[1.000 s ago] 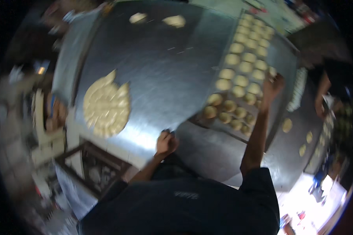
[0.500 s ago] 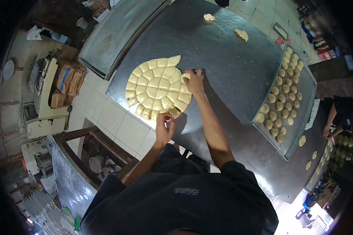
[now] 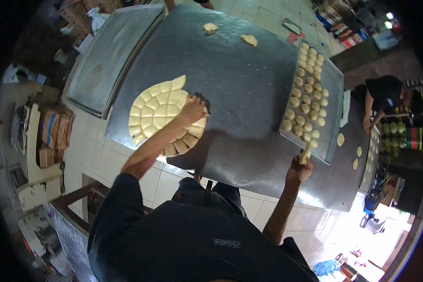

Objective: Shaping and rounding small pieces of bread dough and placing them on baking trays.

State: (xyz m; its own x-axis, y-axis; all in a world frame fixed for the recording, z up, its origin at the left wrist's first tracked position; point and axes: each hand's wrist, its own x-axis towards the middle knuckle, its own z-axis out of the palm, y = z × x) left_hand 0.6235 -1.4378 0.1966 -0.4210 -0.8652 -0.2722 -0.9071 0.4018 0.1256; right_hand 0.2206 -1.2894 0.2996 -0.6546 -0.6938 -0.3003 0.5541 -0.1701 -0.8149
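Note:
A flat round of pale yellow dough [image 3: 157, 109], cut into many small pieces, lies on the left part of the metal table. My left hand [image 3: 192, 112] reaches across it to its right edge, fingers curled down there; whatever they grip is hidden beneath them. Off to the right, my right hand [image 3: 300, 170] pinches a pale dough piece [image 3: 306, 153] at the near end of a metal tray [image 3: 325, 149]. Rows of round dough balls [image 3: 308, 88] sit along the left side of that tray.
Two small dough scraps, one a lump [image 3: 210, 27] and one flatter [image 3: 249, 40], rest at the table's [image 3: 239, 89] far side. A large empty-looking tray [image 3: 113, 56] stands left. At right, a co-worker [image 3: 383, 96] bends over flat dough rounds [image 3: 359, 151].
My right hand has left the dough's right edge and moved right to the tray with a dough piece. My left hand has shifted from the near edge up to the right edge.

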